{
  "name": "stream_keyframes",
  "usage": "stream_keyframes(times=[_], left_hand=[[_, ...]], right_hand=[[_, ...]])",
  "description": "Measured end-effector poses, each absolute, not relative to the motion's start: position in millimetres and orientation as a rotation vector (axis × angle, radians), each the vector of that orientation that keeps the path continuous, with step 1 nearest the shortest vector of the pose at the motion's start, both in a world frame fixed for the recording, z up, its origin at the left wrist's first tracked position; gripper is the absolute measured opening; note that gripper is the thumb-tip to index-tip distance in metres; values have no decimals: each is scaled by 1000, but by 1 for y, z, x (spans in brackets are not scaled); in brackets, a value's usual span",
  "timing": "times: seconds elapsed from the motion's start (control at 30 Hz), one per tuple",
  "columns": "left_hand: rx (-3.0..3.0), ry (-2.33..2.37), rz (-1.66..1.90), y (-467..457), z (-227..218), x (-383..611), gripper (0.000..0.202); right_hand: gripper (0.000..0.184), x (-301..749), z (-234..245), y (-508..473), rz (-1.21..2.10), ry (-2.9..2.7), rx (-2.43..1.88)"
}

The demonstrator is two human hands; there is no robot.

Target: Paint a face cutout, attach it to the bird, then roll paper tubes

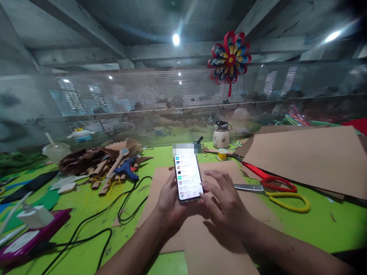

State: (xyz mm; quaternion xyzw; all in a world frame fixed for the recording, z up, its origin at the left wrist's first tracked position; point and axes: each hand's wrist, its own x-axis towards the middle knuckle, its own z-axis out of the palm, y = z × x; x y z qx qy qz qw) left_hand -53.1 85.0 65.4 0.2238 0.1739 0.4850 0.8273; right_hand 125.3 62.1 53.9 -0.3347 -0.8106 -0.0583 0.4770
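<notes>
A lit smartphone [188, 177] is held upright in my left hand [169, 194], whose fingers wrap its left side and back. The screen carries a list of rows with small icons; its top is blurred out. At the phone's lower right is my right hand [225, 198], fingers spread and partly curled. A fingertip of it meets or hovers over the lower right corner; I cannot tell which. Beneath both hands lie sheets of brown cardboard [212, 248]. To the right rest scissors with red handles [276, 183] and another pair with a yellow handle [289, 201].
A blue glue gun [127, 168] lies left beside rolled brown paper pieces, its black cable looping forward. A purple power strip [34, 236] holds a white plug. More brown sheets [306, 160] are stacked right. A bottle [221, 135] and yellow spool [222, 154] stand behind the phone.
</notes>
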Motion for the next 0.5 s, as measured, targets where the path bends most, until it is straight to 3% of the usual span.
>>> stream_keyframes(times=[0.5], left_hand=[[523,371,996,90,61,-58,62]], right_hand=[[25,131,55,62,-123,-2067,-763]])
